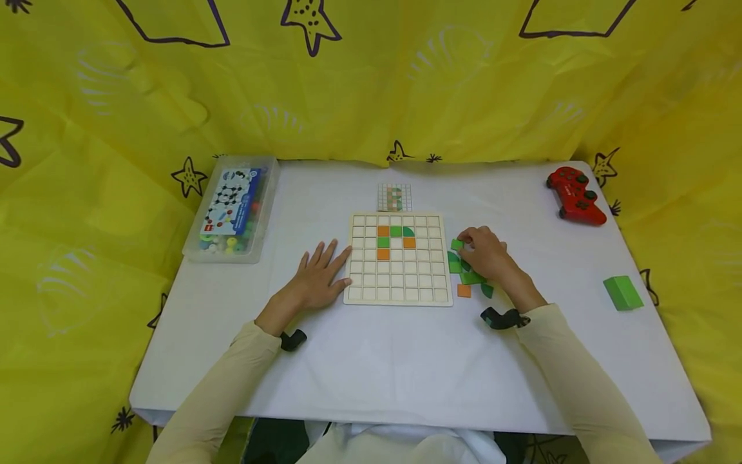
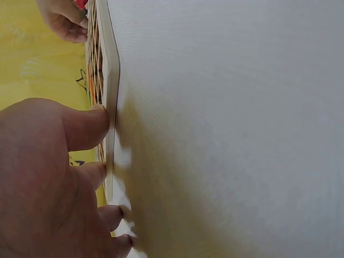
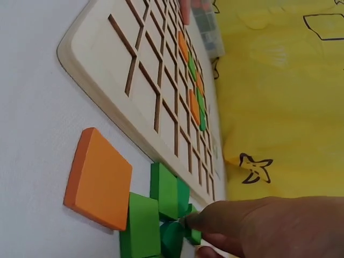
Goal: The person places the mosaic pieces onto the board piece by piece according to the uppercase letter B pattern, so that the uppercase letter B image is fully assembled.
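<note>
A wooden grid board point(image 1: 420, 274) lies mid-table, with several orange and green tiles set in its upper cells. My left hand point(image 1: 317, 277) rests flat and spread at the board's left side; in the left wrist view its thumb point(image 2: 88, 128) touches the board's edge. To the right of the board, my right hand point(image 1: 485, 251) pinches a light green square tile point(image 1: 456, 244) by fingertips. Below those fingers lies a loose group of green tiles point(image 1: 472, 278), some with a curved side, partly hidden by the hand. An orange square tile point(image 3: 105, 180) lies at the group's near end.
Just behind the board is a small pattern card point(image 1: 400, 197) with a coloured grid. A clear plastic box point(image 1: 232, 206) of colourful pieces stands at the back left. On the right are a red game controller point(image 1: 576, 195) and a green block point(image 1: 623, 293). Yellow cloth surrounds the table.
</note>
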{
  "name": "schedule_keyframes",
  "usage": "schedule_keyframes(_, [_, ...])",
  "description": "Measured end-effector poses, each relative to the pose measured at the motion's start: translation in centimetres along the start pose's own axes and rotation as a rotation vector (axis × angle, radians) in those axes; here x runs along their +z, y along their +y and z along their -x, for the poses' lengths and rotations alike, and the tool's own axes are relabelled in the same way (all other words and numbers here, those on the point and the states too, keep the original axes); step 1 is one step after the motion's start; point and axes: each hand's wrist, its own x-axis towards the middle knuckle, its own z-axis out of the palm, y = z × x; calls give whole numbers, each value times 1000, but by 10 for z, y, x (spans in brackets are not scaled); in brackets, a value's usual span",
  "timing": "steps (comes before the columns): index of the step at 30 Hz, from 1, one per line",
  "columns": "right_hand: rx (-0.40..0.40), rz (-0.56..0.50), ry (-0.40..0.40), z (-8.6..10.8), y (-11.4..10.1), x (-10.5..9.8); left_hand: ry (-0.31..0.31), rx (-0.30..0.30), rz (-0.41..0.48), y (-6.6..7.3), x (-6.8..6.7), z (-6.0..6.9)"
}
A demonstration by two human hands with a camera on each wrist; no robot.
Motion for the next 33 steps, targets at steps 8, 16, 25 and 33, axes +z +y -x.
schedule_keyframes(8, [-75, -94, -6, -6, 9, 6, -4, 3, 10, 0, 2, 2])
schedule_keyframes(16, [-98, -53, -24, -10, 9, 4, -5, 14, 0, -2, 1, 1])
schedule_keyframes(25, [-155, -123, -4, -16, -10, 12, -10, 5, 18, -2, -1, 0])
schedule_keyframes(33, [-214, -150, -50, -19, -41, 32, 1, 11, 6, -2, 0, -1])
